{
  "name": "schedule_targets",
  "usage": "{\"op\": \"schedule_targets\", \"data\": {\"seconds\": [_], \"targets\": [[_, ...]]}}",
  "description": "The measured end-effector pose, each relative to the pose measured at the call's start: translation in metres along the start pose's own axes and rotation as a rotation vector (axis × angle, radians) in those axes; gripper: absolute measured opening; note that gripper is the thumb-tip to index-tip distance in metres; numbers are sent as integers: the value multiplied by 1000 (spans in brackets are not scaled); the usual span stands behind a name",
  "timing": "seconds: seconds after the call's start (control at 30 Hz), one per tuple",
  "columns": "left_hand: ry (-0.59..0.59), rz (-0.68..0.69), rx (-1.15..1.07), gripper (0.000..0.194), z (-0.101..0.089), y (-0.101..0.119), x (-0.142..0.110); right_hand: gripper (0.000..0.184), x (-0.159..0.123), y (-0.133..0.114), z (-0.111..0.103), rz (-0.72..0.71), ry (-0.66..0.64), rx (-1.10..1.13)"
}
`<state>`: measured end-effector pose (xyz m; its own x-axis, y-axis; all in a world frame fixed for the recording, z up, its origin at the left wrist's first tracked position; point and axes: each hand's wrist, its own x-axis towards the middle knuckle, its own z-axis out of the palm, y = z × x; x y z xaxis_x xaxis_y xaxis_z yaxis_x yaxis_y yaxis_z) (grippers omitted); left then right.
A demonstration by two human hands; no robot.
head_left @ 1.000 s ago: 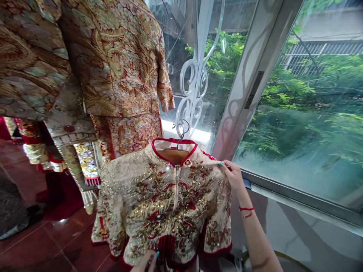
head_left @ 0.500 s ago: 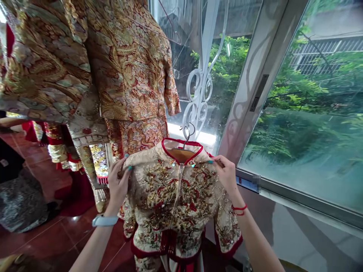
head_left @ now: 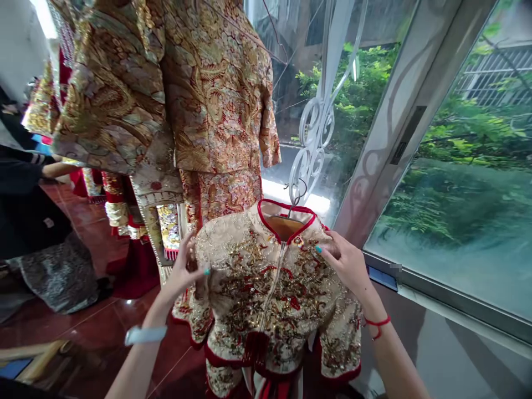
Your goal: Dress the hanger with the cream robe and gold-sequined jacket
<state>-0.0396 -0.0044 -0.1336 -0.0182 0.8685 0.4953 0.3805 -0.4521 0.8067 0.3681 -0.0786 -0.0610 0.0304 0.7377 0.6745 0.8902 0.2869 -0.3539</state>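
A cream jacket (head_left: pixel 266 288) with gold beading, a red-edged collar and a front zip hangs on a metal hanger (head_left: pixel 296 197). My left hand (head_left: pixel 180 277) is at the shoulder on the left, thumb stretched over the front and fingers apart along the outer edge. On the other shoulder, my right hand (head_left: pixel 344 260) grips the fabric, its thumb in front and its fingertips partly hidden over the top. Dark red tassels (head_left: pixel 255 348) hang at the front hem.
Gold and red embroidered garments (head_left: pixel 220 100) hang close behind on the left. A white scrolled metal frame (head_left: pixel 318 119) stands before the sliding window (head_left: pixel 457 183). A person in dark clothes (head_left: pixel 33 216) is at far left. Bamboo-like poles (head_left: pixel 45 360) lie lower left.
The view has swung left, so things sit further right. My left hand has loosened and slid down the shoulder, thumb spreading away from the fingers. My right thumb has moved onto the jacket front.
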Motion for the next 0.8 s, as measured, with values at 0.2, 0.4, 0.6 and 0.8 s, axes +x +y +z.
{"op": "schedule_targets", "data": {"seconds": [0.2, 0.4, 0.6, 0.8], "targets": [[105, -219, 80, 56, 12, -48, -87, 47, -4, -5, 14, 8, 89, -205], [304, -279, 113, 45, -3, -56, -84, 48, -4, -9, 22, 70, 135, -174], [592, -151, 267, 48, 61, -60, -172, 54, -6, -5, 19, 28, 143, -132], [311, -722, 199, 39, 86, -128, -189, 55, -8, -5, 23, 12, 177, -175]]}}
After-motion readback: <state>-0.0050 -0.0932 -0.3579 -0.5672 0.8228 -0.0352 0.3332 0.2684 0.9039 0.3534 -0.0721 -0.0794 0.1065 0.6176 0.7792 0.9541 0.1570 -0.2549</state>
